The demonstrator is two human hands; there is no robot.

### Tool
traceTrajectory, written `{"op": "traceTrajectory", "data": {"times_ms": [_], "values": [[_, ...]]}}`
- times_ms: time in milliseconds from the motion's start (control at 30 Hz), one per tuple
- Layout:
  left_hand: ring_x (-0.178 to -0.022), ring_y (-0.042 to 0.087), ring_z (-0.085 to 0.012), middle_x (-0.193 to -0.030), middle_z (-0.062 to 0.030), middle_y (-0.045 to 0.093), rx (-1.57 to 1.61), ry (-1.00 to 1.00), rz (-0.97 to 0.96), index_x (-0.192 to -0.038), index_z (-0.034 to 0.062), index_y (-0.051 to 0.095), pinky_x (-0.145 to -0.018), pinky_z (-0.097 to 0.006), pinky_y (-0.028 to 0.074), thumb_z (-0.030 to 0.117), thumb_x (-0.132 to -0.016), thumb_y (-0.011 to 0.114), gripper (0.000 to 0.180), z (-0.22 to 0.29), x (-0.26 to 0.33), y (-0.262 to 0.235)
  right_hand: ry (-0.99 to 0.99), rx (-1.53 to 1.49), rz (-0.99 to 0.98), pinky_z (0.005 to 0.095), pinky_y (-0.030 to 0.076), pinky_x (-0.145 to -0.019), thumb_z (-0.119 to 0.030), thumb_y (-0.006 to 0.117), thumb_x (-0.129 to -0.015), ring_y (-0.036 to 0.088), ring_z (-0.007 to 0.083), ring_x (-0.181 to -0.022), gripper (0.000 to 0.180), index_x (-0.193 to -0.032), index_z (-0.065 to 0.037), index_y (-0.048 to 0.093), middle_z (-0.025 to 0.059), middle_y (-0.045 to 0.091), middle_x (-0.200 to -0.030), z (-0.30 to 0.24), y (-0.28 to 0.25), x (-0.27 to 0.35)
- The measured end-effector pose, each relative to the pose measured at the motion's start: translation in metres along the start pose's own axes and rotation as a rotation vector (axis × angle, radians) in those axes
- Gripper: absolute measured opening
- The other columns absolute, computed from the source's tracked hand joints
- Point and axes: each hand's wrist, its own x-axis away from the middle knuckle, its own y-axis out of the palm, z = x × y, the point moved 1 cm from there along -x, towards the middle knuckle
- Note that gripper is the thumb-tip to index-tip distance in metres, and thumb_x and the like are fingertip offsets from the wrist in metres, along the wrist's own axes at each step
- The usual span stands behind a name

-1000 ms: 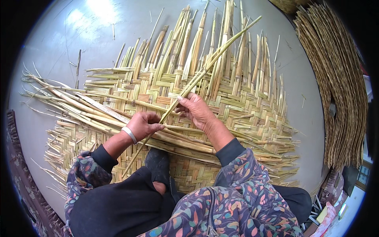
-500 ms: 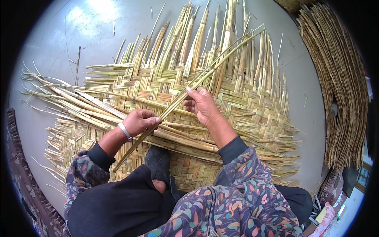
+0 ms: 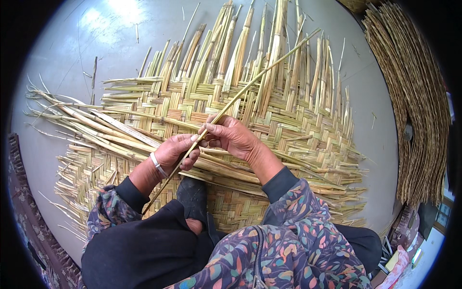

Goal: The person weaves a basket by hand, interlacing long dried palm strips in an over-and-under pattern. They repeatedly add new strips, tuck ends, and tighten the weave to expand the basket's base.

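A long greenish reed strip (image 3: 260, 76) slants across the view, from near my left knee up toward the far right. My left hand (image 3: 177, 150), with a pale bangle at its wrist, is closed on its lower part. Just above, my right hand (image 3: 230, 137) pinches the same strip between thumb and fingers, so the two hands nearly touch. Beneath them lies a partly woven reed mat (image 3: 308, 126) in a chevron pattern, its loose ends fanning out at the far edge. A bundle of loose reeds (image 3: 103, 124) rests across the mat, partly hidden behind my hands.
My dark shoe (image 3: 191, 193) presses on the mat close to me. At the right stands a thick stack of brown woven reed sheets (image 3: 409, 101). Stray bits of reed lie on the grey floor (image 3: 115, 53). A patterned brown cloth (image 3: 33, 212) runs along the left edge.
My right hand has slid down the strip toward my left hand, which has shifted slightly. Strands that stood apart at the strip's upper part now show as one narrow line.
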Motion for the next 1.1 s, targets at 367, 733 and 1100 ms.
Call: {"op": "traceTrajectory", "data": {"times_ms": [367, 733, 1100], "values": [[-0.071, 0.063, -0.0092, -0.082, -0.0027, 0.068, -0.719, 0.093, 0.269, -0.102, 0.0021, 0.068, -0.061, -0.023, 0.051, 0.029, -0.094, 0.064, 0.029, 0.0, -0.01, -0.018, 0.026, 0.268, 0.239, 0.0202, 0.049, -0.055, -0.026, 0.071, -0.089, 0.059, 0.0053, -0.063, 0.018, -0.091, -0.01, 0.062, -0.0023, 0.064, -0.076, 0.014, 0.002, 0.002], [-0.065, 0.057, -0.006, -0.072, 0.0006, 0.063, -0.996, 0.287, 0.343, -0.09, 0.0013, 0.066, -0.058, -0.023, 0.046, 0.016, -0.091, 0.067, 0.015, -0.005, -0.015, -0.013, 0.027, 0.312, 0.364, 0.0216, 0.045, -0.047, -0.026, 0.069, -0.091, 0.057, 0.0061, -0.057, 0.023, -0.091, -0.008, 0.055, -0.0007, 0.062, -0.072, 0.019, 0.009, 0.001], [-0.06, 0.051, -0.0056, -0.073, 0.0048, 0.057, -0.186, -0.051, 0.12, -0.096, 0.0063, 0.065, -0.051, -0.019, 0.039, 0.023, -0.089, 0.071, 0.019, -0.002, -0.001, -0.033, -0.023, 0.144, 0.161, 0.0211, 0.05, -0.051, -0.025, 0.069, -0.091, 0.059, 0.0057, -0.059, 0.02, -0.092, -0.008, 0.057, 0.0006, 0.064, -0.076, 0.012, 0.004, 0.001]]}}
